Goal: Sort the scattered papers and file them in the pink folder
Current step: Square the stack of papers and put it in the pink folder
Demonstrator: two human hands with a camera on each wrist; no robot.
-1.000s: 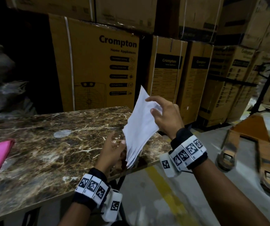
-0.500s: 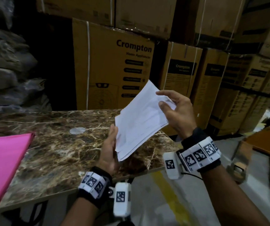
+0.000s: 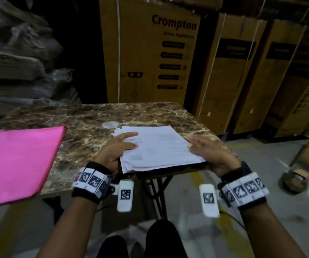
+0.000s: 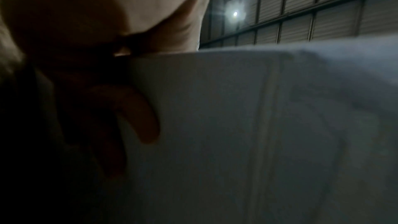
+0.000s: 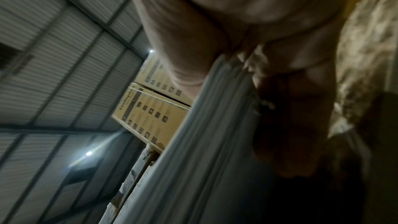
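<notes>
A stack of white papers (image 3: 159, 146) lies flat over the marble table's (image 3: 86, 120) front right corner, its near edge overhanging. My left hand (image 3: 120, 146) grips the stack's left edge, two fingers on top and the other fingers (image 4: 140, 117) beneath the papers (image 4: 258, 125). My right hand (image 3: 204, 151) grips the right edge, thumb on top and fingers (image 5: 290, 108) under the sheets (image 5: 204, 134). The pink folder (image 3: 17, 161) lies shut on the table's left side, apart from both hands. Whether the stack rests fully on the table I cannot tell.
Tall cardboard cartons (image 3: 150, 53) stand behind the table and along the right. Grey sacks (image 3: 15, 58) are piled at the back left. A pallet jack (image 3: 299, 175) sits on the floor at the right. Black table legs (image 3: 159, 192) show below the front edge.
The stack, held upright in the air before, has come down flat onto the table's corner. Both hands shifted to its side edges. The view turned left, showing more of the folder.
</notes>
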